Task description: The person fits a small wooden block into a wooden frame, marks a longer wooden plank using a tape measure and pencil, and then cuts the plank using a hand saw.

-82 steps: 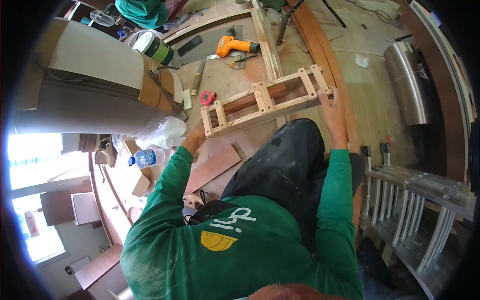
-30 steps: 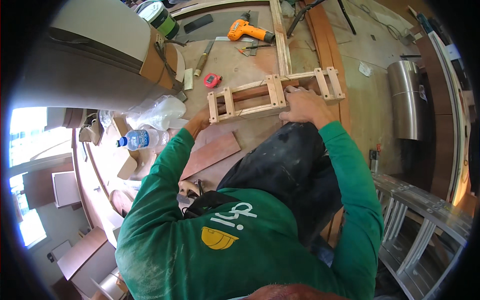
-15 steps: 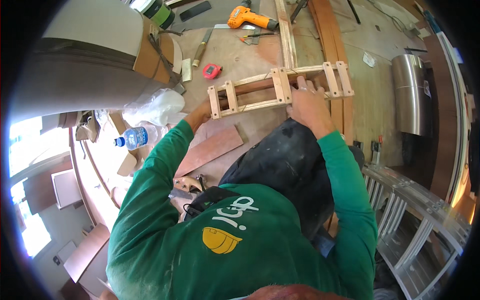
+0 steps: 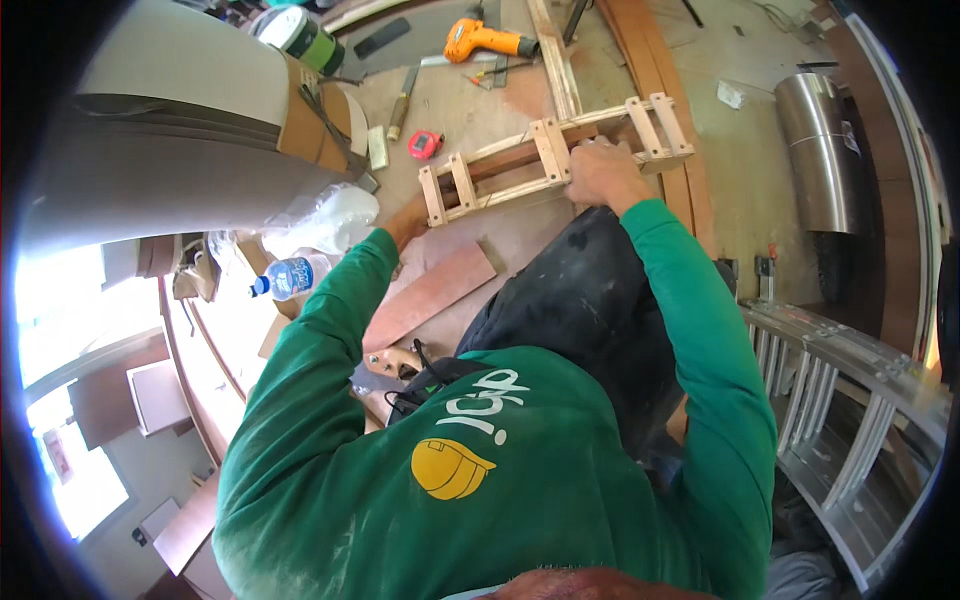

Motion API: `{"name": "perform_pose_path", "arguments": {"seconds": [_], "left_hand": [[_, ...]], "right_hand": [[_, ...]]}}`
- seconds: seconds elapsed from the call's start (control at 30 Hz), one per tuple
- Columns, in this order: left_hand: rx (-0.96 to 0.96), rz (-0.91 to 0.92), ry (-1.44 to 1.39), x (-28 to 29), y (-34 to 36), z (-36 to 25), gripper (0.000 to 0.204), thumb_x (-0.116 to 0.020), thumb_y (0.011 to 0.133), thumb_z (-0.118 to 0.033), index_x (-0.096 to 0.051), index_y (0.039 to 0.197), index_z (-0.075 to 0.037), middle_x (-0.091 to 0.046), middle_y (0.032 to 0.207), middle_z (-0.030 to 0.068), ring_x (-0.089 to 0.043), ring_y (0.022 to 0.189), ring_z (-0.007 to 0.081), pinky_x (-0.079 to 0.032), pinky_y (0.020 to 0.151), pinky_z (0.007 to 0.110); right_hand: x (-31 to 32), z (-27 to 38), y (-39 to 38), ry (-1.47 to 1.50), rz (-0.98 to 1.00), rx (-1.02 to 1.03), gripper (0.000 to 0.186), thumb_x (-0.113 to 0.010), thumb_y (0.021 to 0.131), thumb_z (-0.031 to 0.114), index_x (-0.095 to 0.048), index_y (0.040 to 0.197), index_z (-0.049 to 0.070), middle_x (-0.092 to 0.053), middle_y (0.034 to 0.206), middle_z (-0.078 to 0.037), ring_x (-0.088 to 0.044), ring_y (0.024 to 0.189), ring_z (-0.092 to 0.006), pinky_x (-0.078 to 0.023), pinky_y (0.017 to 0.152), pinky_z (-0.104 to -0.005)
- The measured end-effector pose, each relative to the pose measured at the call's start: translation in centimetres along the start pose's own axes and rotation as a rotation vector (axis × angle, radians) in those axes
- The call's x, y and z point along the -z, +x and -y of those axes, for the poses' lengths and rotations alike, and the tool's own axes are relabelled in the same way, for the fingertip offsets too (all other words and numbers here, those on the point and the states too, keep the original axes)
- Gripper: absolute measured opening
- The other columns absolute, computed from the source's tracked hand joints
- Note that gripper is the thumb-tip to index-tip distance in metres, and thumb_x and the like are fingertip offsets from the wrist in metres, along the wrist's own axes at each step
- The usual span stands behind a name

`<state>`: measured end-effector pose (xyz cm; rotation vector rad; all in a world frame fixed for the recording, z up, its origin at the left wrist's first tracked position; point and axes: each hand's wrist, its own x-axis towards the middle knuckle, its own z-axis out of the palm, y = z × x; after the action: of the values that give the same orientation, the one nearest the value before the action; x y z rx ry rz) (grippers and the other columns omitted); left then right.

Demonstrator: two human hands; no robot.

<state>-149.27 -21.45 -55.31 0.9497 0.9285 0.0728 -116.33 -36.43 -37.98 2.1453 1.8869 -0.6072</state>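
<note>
Cluttered floor (image 4: pixel 468 112) all round; just past the knee (image 4: pixel 583 262), I see the frame (image 4: pixel 549 150), right hand (image 4: pixel 605 172) curled over its near side, left hand (image 4: pixel 406 222) at its left end, grip hidden from me; even, level support seems wise; beyond, tape (image 4: pixel 424 144), timber (image 4: pixel 555 62) perhaps in the way, then drill (image 4: pixel 487 40).

- The right hand (image 4: pixel 606 172) has moved from the right end of the slatted wooden frame (image 4: pixel 515 194) – it's now beside the middle slats (image 4: pixel 556 150).
- Its fingers (image 4: pixel 583 160), outstretched earlier, now bend, tips hidden.
</note>
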Motion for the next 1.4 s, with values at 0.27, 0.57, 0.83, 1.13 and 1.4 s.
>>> {"name": "perform_pose_path", "arguments": {"seconds": [0.27,0.57,0.83,1.13,1.4], "left_hand": [[-0.012,-0.162,0.384,2.1,-4.7,-3.0,0.038,-0.074,0.096,-0.032,-0.074,0.122,-0.004,-0.077,0.11,0.0059,-0.07,0.092,0.0131,-0.056,0.073,0.031],[-0.926,-0.515,1.3,-11.5,-7.8,-12.1,0.057,-0.08,0.088,-0.033,-0.063,0.133,-0.002,-0.069,0.12,0.0223,-0.068,0.108,0.0402,-0.054,0.094,0.048],[-0.59,-0.332,1.494,-15.1,0.0,-11.7,0.06,-0.084,0.081,-0.036,-0.059,0.127,-0.006,-0.072,0.112,0.0222,-0.068,0.107,0.0444,-0.054,0.089,0.054],[-0.718,-0.248,1.695,-15.7,1.6,-15.0,0.055,-0.081,0.08,-0.025,-0.061,0.128,-0.007,-0.073,0.115,0.018,-0.069,0.107,0.0413,-0.055,0.087,0.054],[-0.696,-0.263,1.838,-12.3,1.9,-19.9,0.062,-0.084,0.08,-0.032,-0.063,0.135,-0.013,-0.073,0.116,0.0176,-0.068,0.111,0.0396,-0.055,0.092,0.053]], "right_hand": [[-0.9,-1.6,-8.2,0.278,-0.699,0.183,0.041,-0.069,0.093,0.019,-0.066,0.131,0.004,-0.066,0.127,-0.016,-0.065,0.116,-0.0383,-0.05,0.103,-0.052],[-16.9,-7.0,-19.2,1.151,-0.969,-0.513,0.041,-0.066,0.1,0.014,-0.061,0.137,-0.003,-0.072,0.111,-0.015,-0.068,0.106,-0.0241,-0.054,0.094,-0.038],[-14.8,-5.4,-19.9,1.136,-0.859,-0.552,0.042,-0.065,0.099,0.011,-0.062,0.138,-0.003,-0.069,0.105,-0.01,-0.065,0.095,-0.0174,-0.053,0.088,-0.0322],[-14.8,-5.4,-18.9,1.174,-0.85,-0.464,0.043,-0.065,0.099,0.013,-0.062,0.139,-0.003,-0.069,0.104,-0.01,-0.065,0.095,-0.0174,-0.054,0.087,-0.0326],[-14.5,-5.4,-19.0,1.18,-0.845,-0.474,0.042,-0.063,0.101,0.009,-0.058,0.14,-0.005,-0.068,0.102,-0.008,-0.064,0.091,-0.0148,-0.054,0.082,-0.0293]]}}
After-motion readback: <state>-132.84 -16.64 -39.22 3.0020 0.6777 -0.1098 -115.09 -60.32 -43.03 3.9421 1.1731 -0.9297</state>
